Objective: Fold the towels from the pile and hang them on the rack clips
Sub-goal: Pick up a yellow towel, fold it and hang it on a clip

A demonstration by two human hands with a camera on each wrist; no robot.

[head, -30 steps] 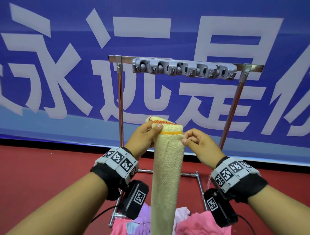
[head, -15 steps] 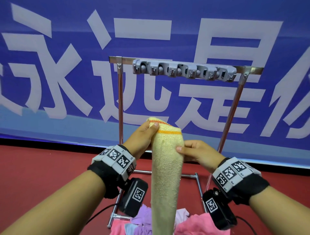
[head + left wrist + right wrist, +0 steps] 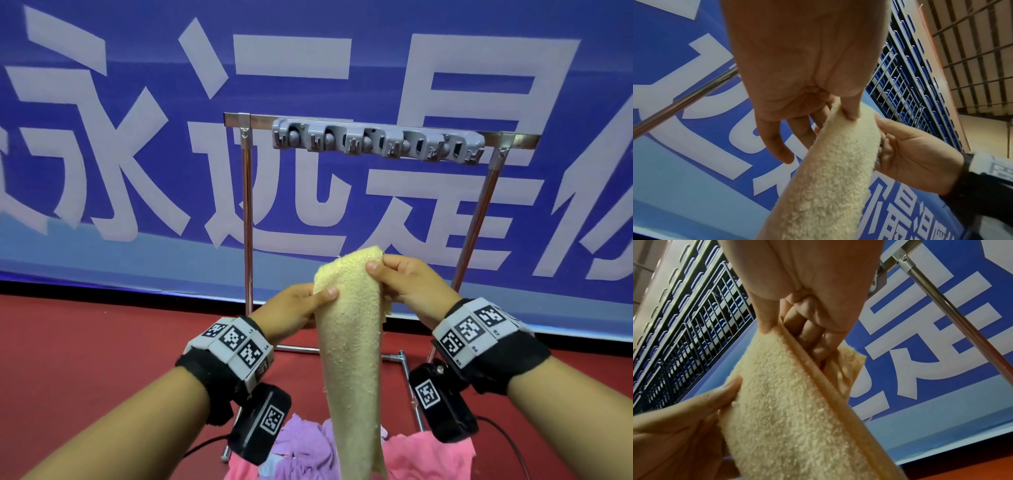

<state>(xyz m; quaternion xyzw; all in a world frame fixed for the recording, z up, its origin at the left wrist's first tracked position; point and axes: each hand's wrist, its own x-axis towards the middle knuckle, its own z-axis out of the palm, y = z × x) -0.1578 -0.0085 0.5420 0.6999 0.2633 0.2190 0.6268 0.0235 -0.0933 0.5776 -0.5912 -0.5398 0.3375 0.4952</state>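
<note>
- yellow towel [image 3: 349,342] is folded into a long strip, hanging between both hands, top end pinched so the fold holds, I'd guess
- right hand [image 3: 407,281] clamps the top corner, left hand [image 3: 294,308] pinches just below it
- clips [image 3: 376,142] sit empty above the hands, pile [image 3: 428,459] below
- banner [image 3: 102,137] behind reads "永远是", rest cut off

- An indoor sports hall or arena
- Tiers of blue seats [image 3: 920,91] behind metal railings [image 3: 701,331] rise above a big blue banner [image 3: 411,212] with white characters
- Red floor [image 3: 85,342] runs below the banner
</note>
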